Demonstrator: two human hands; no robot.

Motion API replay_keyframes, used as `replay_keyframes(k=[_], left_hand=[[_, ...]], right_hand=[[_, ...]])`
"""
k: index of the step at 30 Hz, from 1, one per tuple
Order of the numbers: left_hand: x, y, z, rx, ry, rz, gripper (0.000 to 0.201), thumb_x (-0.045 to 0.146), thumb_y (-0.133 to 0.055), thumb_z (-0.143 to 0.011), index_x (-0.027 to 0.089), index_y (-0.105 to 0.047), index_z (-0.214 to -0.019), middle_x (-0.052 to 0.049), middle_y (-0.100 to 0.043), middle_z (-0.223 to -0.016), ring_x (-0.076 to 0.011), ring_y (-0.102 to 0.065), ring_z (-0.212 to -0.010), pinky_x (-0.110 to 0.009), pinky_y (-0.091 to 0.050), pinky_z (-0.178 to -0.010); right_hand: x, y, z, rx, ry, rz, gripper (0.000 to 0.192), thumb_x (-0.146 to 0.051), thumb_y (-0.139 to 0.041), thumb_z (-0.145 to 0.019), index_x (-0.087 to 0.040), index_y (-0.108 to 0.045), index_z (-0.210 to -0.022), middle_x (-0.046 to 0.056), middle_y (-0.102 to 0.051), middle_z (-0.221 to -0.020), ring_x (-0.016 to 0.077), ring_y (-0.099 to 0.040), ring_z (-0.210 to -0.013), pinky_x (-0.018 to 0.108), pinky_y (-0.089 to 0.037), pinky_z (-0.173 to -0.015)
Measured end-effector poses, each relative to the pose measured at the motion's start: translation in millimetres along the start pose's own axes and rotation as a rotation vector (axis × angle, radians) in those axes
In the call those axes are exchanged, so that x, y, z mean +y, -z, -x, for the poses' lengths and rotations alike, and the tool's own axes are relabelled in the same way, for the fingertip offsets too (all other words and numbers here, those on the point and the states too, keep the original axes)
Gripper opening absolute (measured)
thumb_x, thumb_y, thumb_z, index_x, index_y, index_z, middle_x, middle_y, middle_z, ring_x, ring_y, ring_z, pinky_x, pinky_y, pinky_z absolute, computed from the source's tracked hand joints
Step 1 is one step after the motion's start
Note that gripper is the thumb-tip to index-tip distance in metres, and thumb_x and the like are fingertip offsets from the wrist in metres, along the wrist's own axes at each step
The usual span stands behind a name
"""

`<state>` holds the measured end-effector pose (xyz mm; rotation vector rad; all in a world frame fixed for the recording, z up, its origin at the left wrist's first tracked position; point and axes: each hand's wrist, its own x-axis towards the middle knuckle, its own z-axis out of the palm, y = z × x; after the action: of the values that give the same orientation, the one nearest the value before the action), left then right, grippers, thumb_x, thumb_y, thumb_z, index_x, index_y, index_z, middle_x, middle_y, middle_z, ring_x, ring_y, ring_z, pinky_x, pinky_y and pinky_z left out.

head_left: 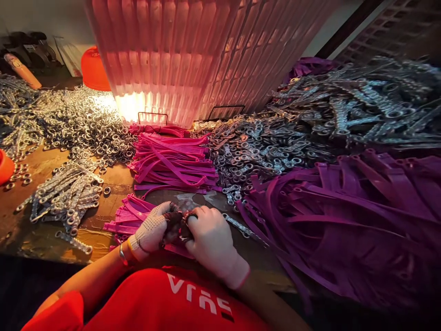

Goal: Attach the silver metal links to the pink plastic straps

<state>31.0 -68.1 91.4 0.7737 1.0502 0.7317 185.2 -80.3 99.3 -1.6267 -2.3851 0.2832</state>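
Left hand (151, 230): knit-gloved, metal bangle at the wrist, fingers curled and pinching the near end of a pink plastic strap (175, 248) against the worktable (41, 234).

Right hand (210, 239): white-gloved, fingertips pressed together on the same spot, thumb meeting the left hand's thumb. Both hands grasp one small item between them; whether a metal piece is in the pinch cannot be told, as the dark fingertips hide it.

Strap held: lies under both palms, long axis running left to right across the body, roughly level with the table edge. Both hands are equally near it.

Loose pink straps (124, 216): a small pile just left of and under the left hand.

Stacked pink straps (172, 161): a neat bundle directly beyond both hands, long axes crosswise.

Purple straps (344, 216): a large heap right of the right hand, ends fanning toward it.

Linked metal strip (241, 227): touching the right hand's far side, angled away to the right.

Metal eyelet pieces (262, 147): a heap beyond and right of the hands; a further spread of metal rings (86, 124) beyond and left.

Ribbed translucent container (193, 55): well beyond, glowing.
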Motion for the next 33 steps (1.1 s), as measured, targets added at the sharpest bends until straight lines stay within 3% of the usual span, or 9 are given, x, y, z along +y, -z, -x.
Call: replay_keyframes(k=[4,10,14,18,22,24,26,30,33], left_hand=[[9,-0.4,-13,-0.003,-0.047,-0.069,0.027,0.045,-0.055,-0.089,0.021,-0.046,-0.082,0.007,-0.042,-0.057,-0.007,-0.034,-0.041,-0.019,-0.027,-0.039],[44,-13.0,-64,0.102,-0.447,-1.212,0.018,0.028,-0.053,-0.09,0.015,-0.061,-0.081,-0.005,-0.063,-0.079,-0.0175,-0.059,-0.072,-0.028,-0.045,-0.07],[56,-43.0,-101,0.187,-0.388,-1.54,0.02,0.016,-0.05,-0.09,0.012,-0.065,-0.101,-0.015,-0.065,-0.103,-0.0258,-0.066,-0.089,-0.034,-0.048,-0.077],[50,-62.0,-119,0.196,-0.353,-1.525,0.021,0.013,-0.049,-0.09,0.01,-0.064,-0.104,-0.018,-0.064,-0.1,-0.0257,-0.068,-0.086,-0.033,-0.049,-0.075],[47,-46.7,-105,0.208,-0.414,-1.492,0.017,0.012,-0.05,-0.088,0.011,-0.064,-0.098,-0.015,-0.065,-0.097,-0.0228,-0.065,-0.083,-0.032,-0.048,-0.073],[47,-32.0,-86,0.16,-0.466,-1.303,0.01,0.013,-0.052,-0.087,0.013,-0.062,-0.089,-0.01,-0.066,-0.089,-0.0187,-0.062,-0.078,-0.028,-0.047,-0.072],[46,-19.0,-63,0.058,-0.396,-0.964,0.009,0.021,-0.056,-0.088,0.015,-0.06,-0.084,-0.003,-0.063,-0.076,-0.0131,-0.055,-0.065,-0.023,-0.045,-0.062],[35,-7.9,-23,-0.052,-0.053,-0.357,0.027,0.046,-0.057,-0.09,0.019,-0.057,-0.094,0.007,-0.047,-0.057,-0.0066,-0.035,-0.038,-0.018,-0.027,-0.036],[26,-11.0,-6,-0.023,-0.003,-0.226,0.034,0.052,-0.059,-0.088,0.019,-0.053,-0.087,0.007,-0.047,-0.059,-0.0049,-0.033,-0.037,-0.016,-0.023,-0.033]], right_hand=[[10,1,-3,-0.097,-0.066,-0.123,0.012,-0.02,-0.054,-0.08,-0.016,-0.065,-0.082,0.009,-0.069,-0.08,0.02,-0.058,-0.072,0.03,-0.033,-0.065],[64,2,1,0.154,-0.313,-0.205,0.022,-0.023,-0.042,-0.088,-0.018,-0.06,-0.076,0.009,-0.067,-0.074,0.0186,-0.056,-0.066,0.029,-0.032,-0.062],[78,-6,5,0.189,-0.37,-0.225,0.02,-0.019,-0.042,-0.084,-0.019,-0.058,-0.072,0.008,-0.065,-0.071,0.0184,-0.054,-0.064,0.029,-0.032,-0.061],[77,-16,5,0.188,-0.337,-0.131,0.019,-0.011,-0.041,-0.074,-0.018,-0.059,-0.071,0.01,-0.066,-0.073,0.0203,-0.055,-0.066,0.031,-0.036,-0.064],[74,-14,5,0.208,-0.299,-0.178,0.032,-0.007,-0.042,-0.067,-0.016,-0.066,-0.086,0.01,-0.066,-0.079,0.023,-0.058,-0.076,0.032,-0.043,-0.07],[70,-8,5,0.248,-0.212,-0.283,0.046,-0.005,-0.042,-0.068,-0.015,-0.067,-0.105,0.01,-0.067,-0.092,0.024,-0.059,-0.089,0.034,-0.046,-0.08],[62,0,5,0.253,-0.117,-0.369,0.05,-0.005,-0.042,-0.072,-0.016,-0.065,-0.115,0.011,-0.066,-0.104,0.0241,-0.058,-0.098,0.036,-0.045,-0.087],[40,12,4,0.094,-0.065,-0.285,0.029,-0.007,-0.048,-0.072,-0.016,-0.068,-0.091,0.011,-0.065,-0.096,0.0237,-0.056,-0.089,0.034,-0.043,-0.08],[26,19,5,-0.001,-0.073,-0.104,0.02,-0.008,-0.052,-0.07,-0.016,-0.066,-0.081,0.012,-0.065,-0.09,0.0239,-0.055,-0.082,0.035,-0.038,-0.074]])
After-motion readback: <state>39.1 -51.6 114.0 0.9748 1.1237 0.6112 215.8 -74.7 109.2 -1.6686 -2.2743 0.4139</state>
